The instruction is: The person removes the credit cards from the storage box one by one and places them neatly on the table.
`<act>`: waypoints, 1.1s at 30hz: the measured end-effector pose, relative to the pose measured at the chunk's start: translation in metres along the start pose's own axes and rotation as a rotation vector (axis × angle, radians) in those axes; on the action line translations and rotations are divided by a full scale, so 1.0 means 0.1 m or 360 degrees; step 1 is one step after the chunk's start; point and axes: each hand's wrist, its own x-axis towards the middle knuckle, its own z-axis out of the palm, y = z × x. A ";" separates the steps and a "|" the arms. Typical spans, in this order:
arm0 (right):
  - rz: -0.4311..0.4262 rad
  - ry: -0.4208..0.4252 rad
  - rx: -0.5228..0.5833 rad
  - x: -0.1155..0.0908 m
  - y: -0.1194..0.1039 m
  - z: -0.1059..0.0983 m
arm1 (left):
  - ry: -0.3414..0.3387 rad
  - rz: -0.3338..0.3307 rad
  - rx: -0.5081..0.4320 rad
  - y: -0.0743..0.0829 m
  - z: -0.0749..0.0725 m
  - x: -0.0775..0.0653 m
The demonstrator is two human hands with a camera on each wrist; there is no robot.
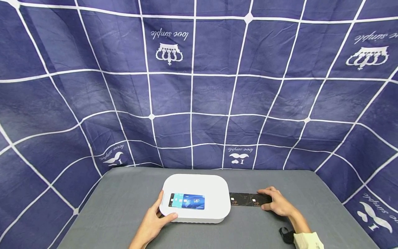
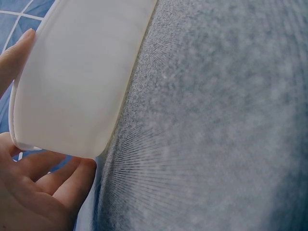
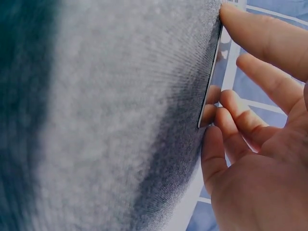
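A white box with rounded corners [image 1: 216, 188] lies on the grey tabletop. On its top a blue VIP card [image 1: 194, 201] overlaps a light-blue card [image 1: 178, 200], with a black card [image 1: 171, 200] behind them at the left. My left hand [image 1: 152, 218] grips the box's left end, thumb on the near side; the left wrist view shows the fingers around the box's wall [image 2: 72, 91]. Right of the box, two black VIP cards [image 1: 235, 200] lie in a row. The right hand [image 1: 280, 204] holds the outer black card [image 3: 213, 91] between thumb and fingers at its edges.
A blue cloth with white grid lines [image 1: 211, 93] hangs behind and beside the table. The grey tabletop [image 1: 124, 193] extends around the box. A black strap [image 1: 286, 235] is at the right wrist, by a cream sleeve [image 1: 308, 241].
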 end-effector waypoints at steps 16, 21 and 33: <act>0.0001 0.0478 0.0058 0.14 -0.33 0.13 | 0.0003 0.0027 -0.0020 0.00 -0.02 0.01; -0.0136 0.0531 0.0191 0.25 -0.69 0.26 | -0.0002 0.0019 -0.0008 0.01 -0.01 0.00; -0.0422 0.0244 0.0463 0.51 -1.57 0.70 | 0.0010 0.0023 -0.0030 0.00 0.00 0.00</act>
